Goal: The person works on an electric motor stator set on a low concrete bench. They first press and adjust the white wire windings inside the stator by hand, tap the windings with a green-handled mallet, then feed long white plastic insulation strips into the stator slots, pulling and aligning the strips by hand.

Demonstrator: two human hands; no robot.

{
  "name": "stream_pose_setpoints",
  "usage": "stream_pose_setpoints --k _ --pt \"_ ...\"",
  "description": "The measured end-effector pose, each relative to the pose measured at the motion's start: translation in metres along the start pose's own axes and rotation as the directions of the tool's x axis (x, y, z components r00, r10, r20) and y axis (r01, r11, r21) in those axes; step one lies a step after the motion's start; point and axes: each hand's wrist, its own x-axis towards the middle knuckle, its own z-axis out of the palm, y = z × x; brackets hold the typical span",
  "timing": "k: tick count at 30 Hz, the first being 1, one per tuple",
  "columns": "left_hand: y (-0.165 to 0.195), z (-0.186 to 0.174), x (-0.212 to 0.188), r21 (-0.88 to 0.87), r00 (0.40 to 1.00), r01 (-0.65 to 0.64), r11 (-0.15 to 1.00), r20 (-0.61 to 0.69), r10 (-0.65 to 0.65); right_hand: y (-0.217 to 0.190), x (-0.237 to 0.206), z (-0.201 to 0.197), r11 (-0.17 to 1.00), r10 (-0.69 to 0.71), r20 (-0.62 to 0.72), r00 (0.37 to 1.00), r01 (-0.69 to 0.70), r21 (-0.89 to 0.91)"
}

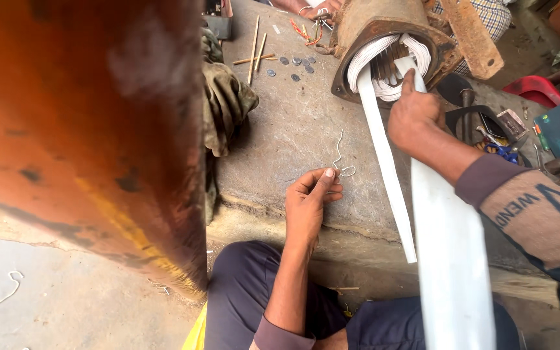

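Observation:
My left hand (311,194) rests on the front edge of a stone slab (293,129) and pinches a short white string (341,162) that curls on the slab. My right hand (413,113) reaches to the open end of a rusty motor housing (384,39) and presses a white tape strip (384,162) against the white-wrapped windings (384,65) inside. A second, wider white strip (452,259) runs down from that hand toward my lap.
A large rusty orange cylinder (85,129) fills the left. Thin wooden sticks (254,45) and several washers (296,65) lie at the slab's back, a dirty rag (225,104) at its left edge. Tools (494,136) lie at the right. Another person's hand (315,8) is behind the slab.

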Motion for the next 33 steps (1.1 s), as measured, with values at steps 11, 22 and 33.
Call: stream_pose_setpoints --k 11,22,33 --pt "-0.005 -0.001 0.002 -0.018 1.0 0.017 1.0 -0.002 -0.017 -0.018 0.015 0.001 0.993 0.009 0.081 0.997 0.0 -0.114" --pt "-0.009 0.0 0.003 0.007 1.0 0.001 1.0 -0.009 -0.001 0.0 0.006 0.03 0.997 -0.001 -0.26 0.966 0.021 0.074" --pt "-0.005 0.001 0.0 0.004 1.0 0.008 1.0 -0.015 -0.008 -0.02 0.024 0.01 0.987 0.085 -0.084 0.993 -0.096 -0.133"
